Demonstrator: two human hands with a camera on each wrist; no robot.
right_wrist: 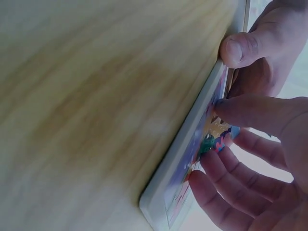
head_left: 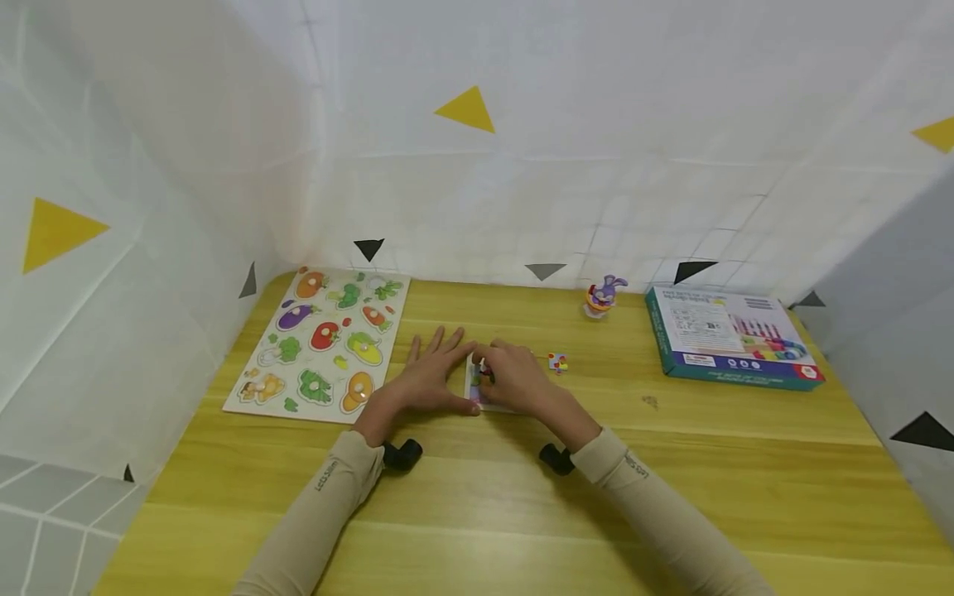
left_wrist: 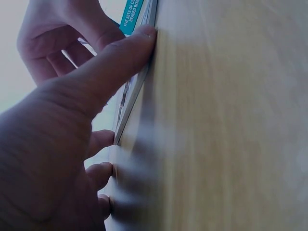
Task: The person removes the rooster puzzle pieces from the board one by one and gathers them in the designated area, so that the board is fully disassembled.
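Observation:
A small jigsaw board [right_wrist: 156,192] with a pale rim and a colourful picture lies on the table, mostly covered by the hands in the head view. My left hand [head_left: 428,377] spreads over its left side. The left thumb presses the near edge and the index finger touches the far corner. Over the board, my right hand [head_left: 517,377] bends its fingers down and pinches a colourful puzzle piece [right_wrist: 222,137], partly hidden by the fingers. Right of that hand, a loose puzzle piece [head_left: 557,362] lies on the wood.
To the left lies a white board of vegetable shapes [head_left: 294,372]. A purple rabbit toy [head_left: 602,296] stands at the back, and a teal-edged bead box [head_left: 738,339] lies at the right. White sheeting [head_left: 462,207] hangs behind the wooden table [head_left: 477,513].

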